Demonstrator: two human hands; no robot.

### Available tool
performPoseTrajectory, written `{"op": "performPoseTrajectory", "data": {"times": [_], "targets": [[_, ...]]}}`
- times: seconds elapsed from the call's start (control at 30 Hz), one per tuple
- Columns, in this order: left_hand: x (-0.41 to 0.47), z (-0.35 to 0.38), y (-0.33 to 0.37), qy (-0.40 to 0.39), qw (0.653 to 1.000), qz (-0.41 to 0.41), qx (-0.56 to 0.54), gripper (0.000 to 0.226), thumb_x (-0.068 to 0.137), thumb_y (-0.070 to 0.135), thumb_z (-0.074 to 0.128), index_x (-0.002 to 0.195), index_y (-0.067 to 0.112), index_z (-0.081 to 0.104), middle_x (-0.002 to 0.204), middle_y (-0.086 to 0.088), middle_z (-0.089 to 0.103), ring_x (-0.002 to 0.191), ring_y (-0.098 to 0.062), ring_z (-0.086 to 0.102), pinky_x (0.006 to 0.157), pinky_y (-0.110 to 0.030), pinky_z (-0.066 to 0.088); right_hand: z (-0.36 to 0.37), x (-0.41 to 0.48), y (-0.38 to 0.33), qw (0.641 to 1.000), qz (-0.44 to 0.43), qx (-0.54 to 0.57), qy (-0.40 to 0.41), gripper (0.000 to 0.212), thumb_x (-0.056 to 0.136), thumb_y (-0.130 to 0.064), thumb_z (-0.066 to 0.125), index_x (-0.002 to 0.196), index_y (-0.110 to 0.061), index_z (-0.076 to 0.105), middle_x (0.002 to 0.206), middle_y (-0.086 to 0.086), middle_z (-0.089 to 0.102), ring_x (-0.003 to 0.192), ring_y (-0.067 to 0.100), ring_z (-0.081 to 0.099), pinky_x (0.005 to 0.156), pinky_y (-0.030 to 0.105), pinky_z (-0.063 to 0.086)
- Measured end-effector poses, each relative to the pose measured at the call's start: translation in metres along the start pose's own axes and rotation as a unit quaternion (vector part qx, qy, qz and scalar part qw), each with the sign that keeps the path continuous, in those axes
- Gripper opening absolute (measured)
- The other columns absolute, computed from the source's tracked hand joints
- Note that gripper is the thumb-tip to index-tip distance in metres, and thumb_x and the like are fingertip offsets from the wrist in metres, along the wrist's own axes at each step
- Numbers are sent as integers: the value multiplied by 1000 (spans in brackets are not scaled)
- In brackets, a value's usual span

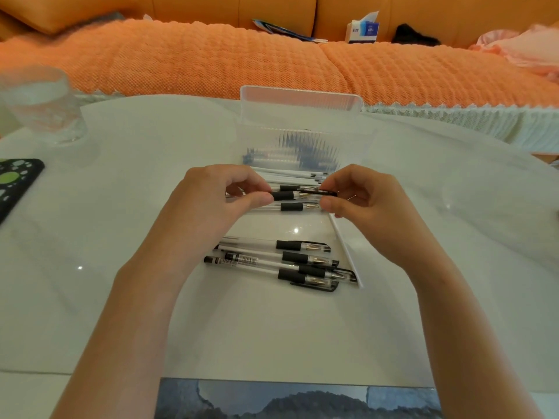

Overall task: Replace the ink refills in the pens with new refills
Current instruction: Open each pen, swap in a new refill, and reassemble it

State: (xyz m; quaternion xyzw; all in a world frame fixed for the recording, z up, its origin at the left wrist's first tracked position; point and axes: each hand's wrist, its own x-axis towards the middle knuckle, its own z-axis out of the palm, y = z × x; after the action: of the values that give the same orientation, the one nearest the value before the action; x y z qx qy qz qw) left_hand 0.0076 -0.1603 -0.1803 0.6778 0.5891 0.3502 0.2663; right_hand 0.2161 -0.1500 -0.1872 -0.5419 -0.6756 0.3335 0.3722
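Observation:
My left hand point(223, 192) grips the barrel of a clear pen with a black rubber grip point(284, 195), held level above the table. My right hand point(360, 195) pinches a black pen cap point(320, 192) that sits at the pen's tip end. Just below lies another pen with a black grip point(292, 206). Behind the hands is a row of white refills point(290, 173). Nearer to me, several capped pens point(284, 261) lie in a loose pile on the white table.
A clear plastic box point(299, 131) with its lid up stands behind the hands. A glass point(39, 104) is at the far left, a dark dotted phone case point(15, 179) on the left edge. A white strip point(348, 252) lies right of the pile. An orange sofa runs behind.

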Motion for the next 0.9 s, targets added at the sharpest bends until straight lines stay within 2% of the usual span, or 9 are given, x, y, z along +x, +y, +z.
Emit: {"op": "performPoseTrajectory", "data": {"times": [0.23,0.4,0.53,0.7,0.83,0.9], "targets": [[2,8,0,-41,999,0,-27,3,83,22,68,81,24,70,70,12,71,62,-2,63,62,-7,43,10,1,-2,999,-23,27,-21,13,83,-1,66,86,-14,65,72,-1,66,66,11,61,67,20,53],[3,11,-1,-31,998,-10,-45,6,82,17,69,81,23,70,69,11,71,61,-3,61,65,-9,45,11,1,-1,999,-22,36,-14,19,79,1,69,80,-17,66,67,-3,66,64,13,64,68,23,54],[4,13,-1,-28,998,-10,-53,9,82,15,69,79,23,70,68,10,71,58,-1,58,61,-5,42,11,2,1,999,-20,39,-7,20,78,2,70,77,-18,66,66,0,67,64,17,65,68,26,55],[3,14,2,-25,998,-3,-52,8,82,16,69,81,24,71,68,11,70,59,0,59,62,-3,42,8,1,-2,997,-21,79,-8,19,78,5,70,79,-13,66,65,0,66,59,10,63,63,19,53],[3,14,4,-21,998,-5,-52,7,82,15,69,83,22,71,71,9,70,61,1,59,62,-1,40,10,1,0,996,-22,84,-4,17,80,1,69,83,-16,66,69,-2,67,64,9,64,67,18,52],[4,13,4,-12,999,-6,-49,7,80,17,71,85,23,71,73,10,69,66,2,61,66,-4,42,11,3,3,998,-15,57,9,16,81,-8,70,91,-20,67,80,-7,68,73,7,64,73,16,51]]}}
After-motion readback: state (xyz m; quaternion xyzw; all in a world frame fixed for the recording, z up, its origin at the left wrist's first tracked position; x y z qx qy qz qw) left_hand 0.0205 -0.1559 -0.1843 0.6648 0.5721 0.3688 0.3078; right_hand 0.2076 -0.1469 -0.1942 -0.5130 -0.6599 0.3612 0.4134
